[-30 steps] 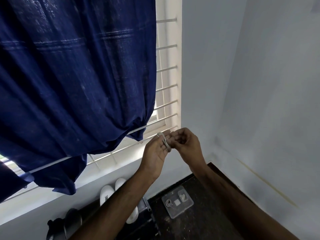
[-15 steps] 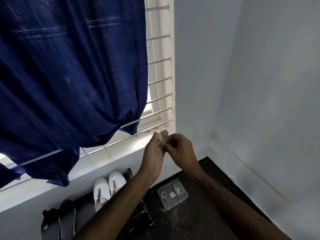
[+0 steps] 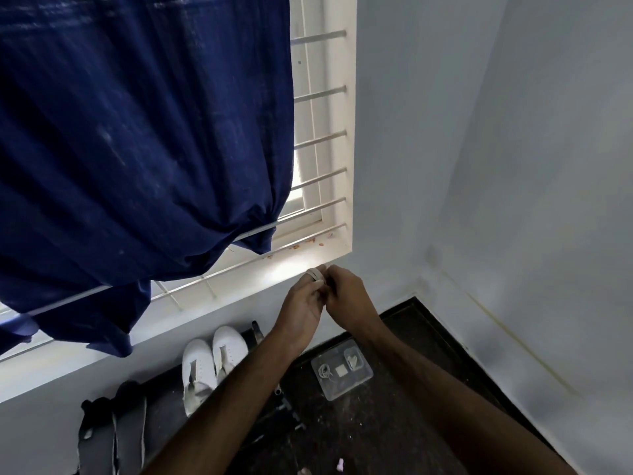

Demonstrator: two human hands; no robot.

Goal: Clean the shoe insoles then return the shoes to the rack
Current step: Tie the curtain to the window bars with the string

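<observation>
My left hand (image 3: 301,303) and my right hand (image 3: 349,293) meet in front of the window sill, fingertips together. Between them is a small whitish strip (image 3: 317,274); it looks wrapped round a left fingertip, and my right fingers pinch it. What the strip is cannot be told. Below the hands, a pair of white shoes (image 3: 212,363) stands on a low black rack (image 3: 164,402) against the wall. A pair of black shoes (image 3: 113,426) sits to their left. No insole is visible.
A clear plastic box (image 3: 342,370) with small items lies on the dark floor (image 3: 394,423) right of the rack. A dark blue curtain (image 3: 137,149) hangs over the barred window (image 3: 320,138). Grey walls meet in a corner at the right.
The view has tilted downward, bringing more of the shoes and floor into sight. My hands stay together, still working the whitish strip at the fingertips.
</observation>
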